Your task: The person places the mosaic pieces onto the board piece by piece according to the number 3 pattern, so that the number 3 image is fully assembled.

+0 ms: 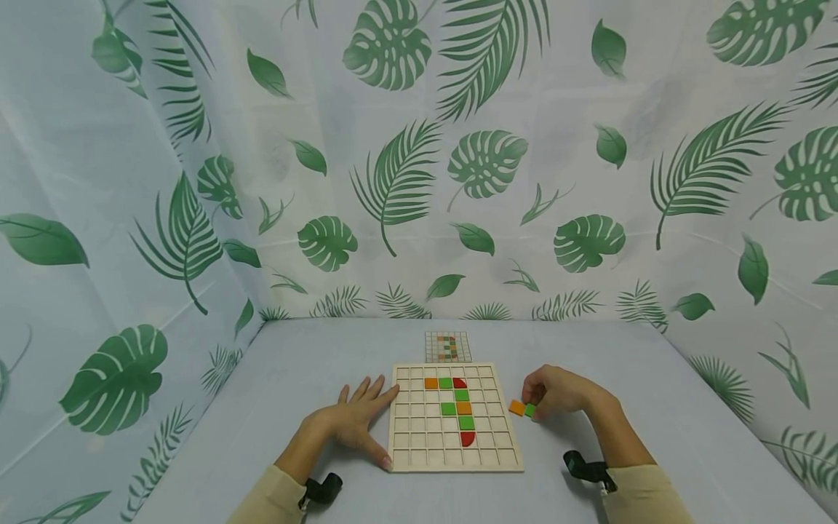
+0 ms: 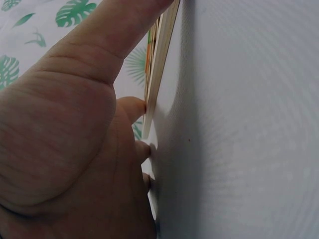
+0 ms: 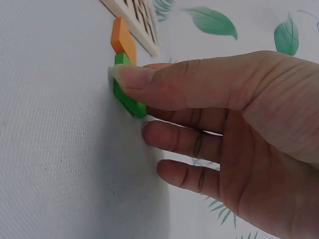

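A wooden grid board (image 1: 425,458) lies on the table, with several orange, green and red tiles set in its cells. My left hand (image 1: 356,418) spreads its straight fingers along the board's left edge, thumb at the near corner and a fingertip at the side. To the right of the board, my right hand (image 1: 556,389) pinches a green square tile (image 3: 124,94) between thumb and fingers, low at the tabletop. An orange tile (image 1: 516,407) lies right beside the green one. In the right wrist view, the ring and little fingers are loosely bent, away from the tile.
A small pattern card (image 1: 431,348) with a printed grid and coloured shapes lies behind the board. Leaf-print cloth (image 1: 419,284) hangs at the back and sides of the pale table (image 1: 327,349). Each wrist wears a dark camera (image 1: 585,469).
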Demonstrator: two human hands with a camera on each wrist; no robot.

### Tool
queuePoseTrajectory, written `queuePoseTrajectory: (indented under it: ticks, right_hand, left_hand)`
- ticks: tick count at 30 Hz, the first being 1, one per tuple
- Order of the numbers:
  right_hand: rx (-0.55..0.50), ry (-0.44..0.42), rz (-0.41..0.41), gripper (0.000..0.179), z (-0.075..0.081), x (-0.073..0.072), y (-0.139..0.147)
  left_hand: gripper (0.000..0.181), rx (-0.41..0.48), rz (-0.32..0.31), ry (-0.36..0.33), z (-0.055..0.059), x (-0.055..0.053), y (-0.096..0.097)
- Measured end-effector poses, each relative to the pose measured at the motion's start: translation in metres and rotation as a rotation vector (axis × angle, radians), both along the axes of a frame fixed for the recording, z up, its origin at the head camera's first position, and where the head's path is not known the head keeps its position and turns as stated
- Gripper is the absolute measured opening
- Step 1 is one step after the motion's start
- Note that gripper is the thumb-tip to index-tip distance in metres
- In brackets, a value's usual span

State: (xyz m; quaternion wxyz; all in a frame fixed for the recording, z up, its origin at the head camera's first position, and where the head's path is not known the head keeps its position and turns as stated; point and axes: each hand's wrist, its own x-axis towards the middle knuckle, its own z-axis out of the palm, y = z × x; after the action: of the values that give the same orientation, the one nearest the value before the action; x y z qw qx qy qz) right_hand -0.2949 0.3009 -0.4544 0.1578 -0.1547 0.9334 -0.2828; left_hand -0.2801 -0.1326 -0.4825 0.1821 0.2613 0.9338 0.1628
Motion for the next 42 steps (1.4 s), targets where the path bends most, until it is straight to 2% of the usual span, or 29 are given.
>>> queuePoseTrajectory:
  ticks: [10,13,20,24,29,34,42]
  right_hand:
    - [-0.057,-0.009,0.048,0.026,0.001,0.0,0.001]
    - [-0.065,0.044,0.06,0.023,0.003,-0.002,0.003]
    - [-0.159,0.181,0.016,0.014,0.011,-0.006,0.0]
    - [-0.193,0.211,-0.014,0.01,0.013,-0.007,-0.004]
    - [-0.219,0.241,-0.032,0.016,0.009,-0.01,-0.013]
    - [-0.258,0.255,-0.012,0.017,0.006,-0.011,-0.022]
    - [-0.346,0.231,0.015,0.021,0.006,-0.007,-0.037]
  left_hand:
    - [0.136,0.0,0.0,-0.006,0.0,-0.001,0.0]
    - [0.136,0.001,-0.001,-0.004,-0.001,-0.001,0.0]
    - [0.136,0.006,-0.006,-0.003,-0.001,-0.002,0.0]
    - [0.136,0.004,-0.005,-0.005,0.0,-0.002,0.0]
    - [0.136,0.004,-0.003,-0.01,0.0,-0.002,0.0]
    - [0.136,0.002,-0.004,-0.002,-0.001,-0.002,-0.001]
    - [0.136,0.006,-0.006,-0.002,-0.002,-0.002,-0.002]
